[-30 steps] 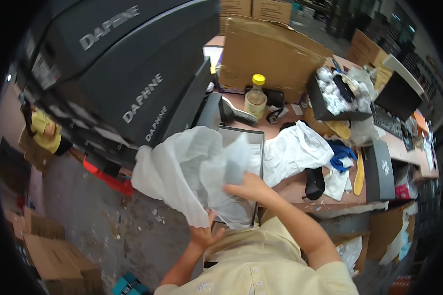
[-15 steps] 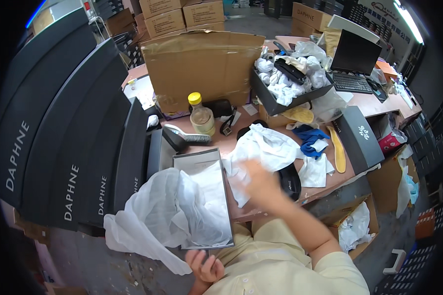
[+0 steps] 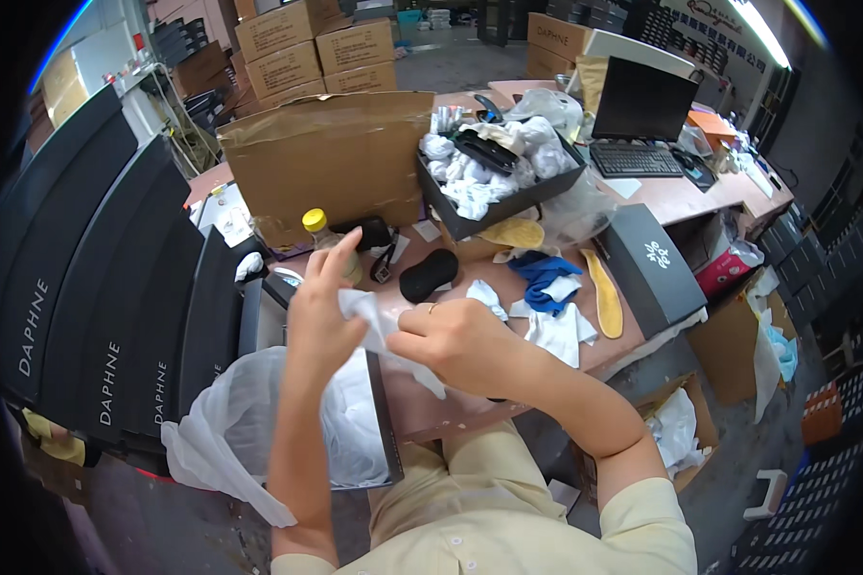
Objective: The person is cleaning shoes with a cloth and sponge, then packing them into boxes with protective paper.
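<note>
A crumpled piece of white tissue paper [image 3: 385, 335] is held up between both hands, above the near edge of the counter [image 3: 642, 196]. The left hand [image 3: 321, 311] is raised with its fingers [image 3: 334, 264] partly spread, the thumb and lower fingers pinched on the left side of the paper; the right hand [image 3: 460, 337] is closed around the paper's right side (a ring is seen on one finger). Below the hands, an open shoe box [image 3: 385, 422] lined with a white plastic bag [image 3: 230, 436] is seen at the near left. Just beyond the hands, a black shoe [image 3: 429, 275] lies on the counter beside a yellow-capped bottle [image 3: 318, 233]. To the right, a blue cloth [image 3: 544, 275], a tan insole [image 3: 604, 290] and a black box lid [image 3: 652, 264] are found. A tray of white paper wads [image 3: 499, 172] stands farther back.
</note>
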Tool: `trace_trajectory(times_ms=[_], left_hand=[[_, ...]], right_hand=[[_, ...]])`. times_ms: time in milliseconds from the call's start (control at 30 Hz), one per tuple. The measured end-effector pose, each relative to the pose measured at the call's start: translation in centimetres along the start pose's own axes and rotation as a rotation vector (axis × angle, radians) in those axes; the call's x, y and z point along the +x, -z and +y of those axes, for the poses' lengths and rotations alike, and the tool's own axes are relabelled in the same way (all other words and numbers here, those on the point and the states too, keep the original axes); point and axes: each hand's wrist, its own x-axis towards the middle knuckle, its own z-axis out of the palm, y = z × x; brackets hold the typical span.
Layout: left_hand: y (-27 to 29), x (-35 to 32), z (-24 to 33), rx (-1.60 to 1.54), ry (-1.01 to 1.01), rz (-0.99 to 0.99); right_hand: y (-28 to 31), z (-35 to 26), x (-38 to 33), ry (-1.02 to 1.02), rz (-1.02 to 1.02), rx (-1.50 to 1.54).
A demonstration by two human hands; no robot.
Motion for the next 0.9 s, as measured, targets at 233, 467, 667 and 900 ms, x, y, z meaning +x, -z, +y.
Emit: trace_trajectory(times_ms=[233,467,667,900], left_hand=[[4.1,-2.3,0.8,0.886,0.265,-0.025],[4.2,1.3,1.1,0.716,-0.013,0.424],[-2.7,1.0,-1.8,0.431,-0.17,0.464],[-9.5,4.3,-2.7,0.495,-0.036,0.244]], right_hand=[[2.5,-0.1,-8.7,-0.854,0.509,0.626],[-6.3,-1.6,-16.8,-1.036,-0.059,0.129],[-0.8,-2.2,-20.8,-1.2,0.666,1.432],[1.8,-6.6,-24.4,-0.853,1.023,1.814]])
